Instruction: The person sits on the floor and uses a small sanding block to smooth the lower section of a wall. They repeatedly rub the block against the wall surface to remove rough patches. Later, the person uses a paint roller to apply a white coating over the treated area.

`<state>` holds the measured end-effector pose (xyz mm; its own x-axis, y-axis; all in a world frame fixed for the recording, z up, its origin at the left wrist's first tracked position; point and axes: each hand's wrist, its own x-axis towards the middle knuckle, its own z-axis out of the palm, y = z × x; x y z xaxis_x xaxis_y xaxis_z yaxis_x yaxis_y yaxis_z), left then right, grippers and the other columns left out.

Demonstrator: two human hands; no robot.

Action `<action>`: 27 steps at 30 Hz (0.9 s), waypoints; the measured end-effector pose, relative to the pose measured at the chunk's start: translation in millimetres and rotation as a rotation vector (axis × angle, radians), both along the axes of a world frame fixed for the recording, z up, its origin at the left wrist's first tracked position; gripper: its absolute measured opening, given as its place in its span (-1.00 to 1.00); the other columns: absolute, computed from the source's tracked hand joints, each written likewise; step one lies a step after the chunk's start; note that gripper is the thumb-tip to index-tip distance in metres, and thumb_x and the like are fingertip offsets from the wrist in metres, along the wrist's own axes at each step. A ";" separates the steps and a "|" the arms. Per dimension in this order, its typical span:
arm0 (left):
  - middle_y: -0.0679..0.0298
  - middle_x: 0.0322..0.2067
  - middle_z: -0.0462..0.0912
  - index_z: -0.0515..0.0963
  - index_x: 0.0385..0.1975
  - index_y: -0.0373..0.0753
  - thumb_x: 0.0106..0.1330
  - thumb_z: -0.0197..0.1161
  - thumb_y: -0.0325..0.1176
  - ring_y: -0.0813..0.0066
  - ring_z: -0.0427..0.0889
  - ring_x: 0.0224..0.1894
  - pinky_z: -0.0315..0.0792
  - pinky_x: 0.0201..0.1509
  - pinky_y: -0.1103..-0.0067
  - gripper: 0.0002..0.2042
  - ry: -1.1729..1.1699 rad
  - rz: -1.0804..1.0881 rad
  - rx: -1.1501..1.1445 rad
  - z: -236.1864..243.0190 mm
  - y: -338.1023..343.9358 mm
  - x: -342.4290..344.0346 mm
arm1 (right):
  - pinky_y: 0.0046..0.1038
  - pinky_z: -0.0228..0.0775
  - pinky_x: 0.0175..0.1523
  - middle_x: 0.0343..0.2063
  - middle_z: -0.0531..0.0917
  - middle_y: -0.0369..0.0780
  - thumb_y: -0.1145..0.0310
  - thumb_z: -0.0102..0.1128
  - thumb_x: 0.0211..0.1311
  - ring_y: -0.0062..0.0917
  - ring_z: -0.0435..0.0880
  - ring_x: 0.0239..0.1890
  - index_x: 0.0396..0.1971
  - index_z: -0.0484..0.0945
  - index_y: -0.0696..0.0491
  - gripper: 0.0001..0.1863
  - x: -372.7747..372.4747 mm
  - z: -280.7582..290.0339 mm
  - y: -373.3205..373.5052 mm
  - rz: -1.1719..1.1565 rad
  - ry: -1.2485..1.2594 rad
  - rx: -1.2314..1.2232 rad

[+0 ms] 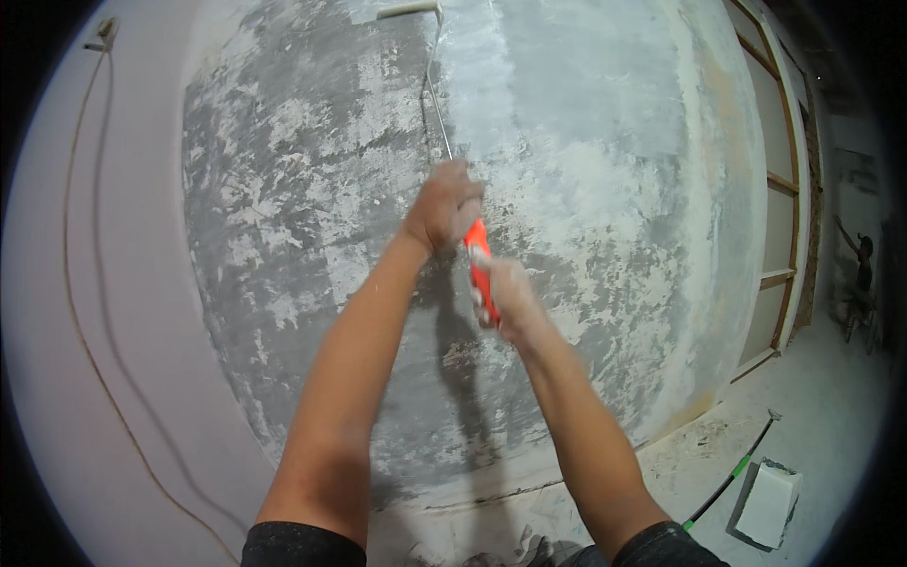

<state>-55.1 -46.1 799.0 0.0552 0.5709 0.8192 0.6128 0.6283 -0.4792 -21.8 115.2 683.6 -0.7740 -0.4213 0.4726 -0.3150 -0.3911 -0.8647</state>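
Observation:
A paint roller reaches up the wall in front of me. Its pale roller sleeve is at the top edge, on a thin bent metal rod. My right hand, slightly blurred and dusted white, is wrapped round the orange-red handle. Higher up, my left hand is closed about the top of the handle, where the rod begins. The wall is patchy grey and white, with a smoother pale grey area at the upper right. The sleeve lies just left of that area.
A cord hangs from a wall fitting on the left. Wooden framing stands on the right. On the floor at lower right are a tray with white material and a black-and-green pole. Another person is far right.

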 end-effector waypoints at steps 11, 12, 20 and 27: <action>0.00 -0.44 0.41 0.49 -0.50 -0.25 0.06 0.12 -0.21 -0.05 0.41 -0.26 0.31 -0.03 0.15 -0.78 -0.097 0.074 -0.061 10.7 -18.0 21.8 | -0.52 0.10 -0.73 -0.74 0.40 -0.36 0.04 0.08 0.42 -0.63 0.33 -0.80 -0.52 0.42 0.03 -0.59 36.5 23.7 -14.7 0.015 -0.092 -0.009; 0.01 -0.45 0.39 0.49 -0.50 -0.26 0.06 0.12 -0.22 -0.05 0.39 -0.27 0.29 -0.08 0.15 -0.79 -0.108 0.057 -0.080 24.3 -17.8 28.9 | -0.51 0.11 -0.73 -0.75 0.40 -0.35 0.02 0.08 0.42 -0.63 0.34 -0.80 -0.54 0.42 0.04 -0.57 38.7 24.1 -16.1 0.017 -0.076 -0.024; -0.09 -0.33 0.51 0.53 -0.52 -0.23 0.07 0.14 -0.29 -0.17 0.48 -0.12 0.25 0.32 0.08 -0.85 -0.261 0.002 -0.117 -88.9 -31.4 23.6 | -0.49 0.10 -0.76 -0.80 0.39 -0.35 -0.01 0.10 0.41 -0.61 0.34 -0.85 -0.61 0.43 0.04 -0.52 55.4 -79.0 -27.6 -0.024 -0.191 -0.019; -0.03 -0.39 0.47 0.50 -0.51 -0.23 0.12 0.11 -0.30 -0.02 0.44 -0.25 0.30 -0.12 0.17 -0.86 -0.099 0.191 -0.163 47.5 -12.1 33.3 | -0.51 0.06 -0.74 -0.79 0.33 -0.39 0.01 0.09 0.40 -0.67 0.24 -0.83 -0.55 0.38 0.00 -0.58 38.3 38.6 -11.0 0.247 -0.238 -0.130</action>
<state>-21.8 -58.3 846.5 -0.1424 0.6880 0.7116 0.5395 0.6567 -0.5270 16.5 104.2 722.2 -0.7512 -0.5573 0.3537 0.0061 -0.5416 -0.8406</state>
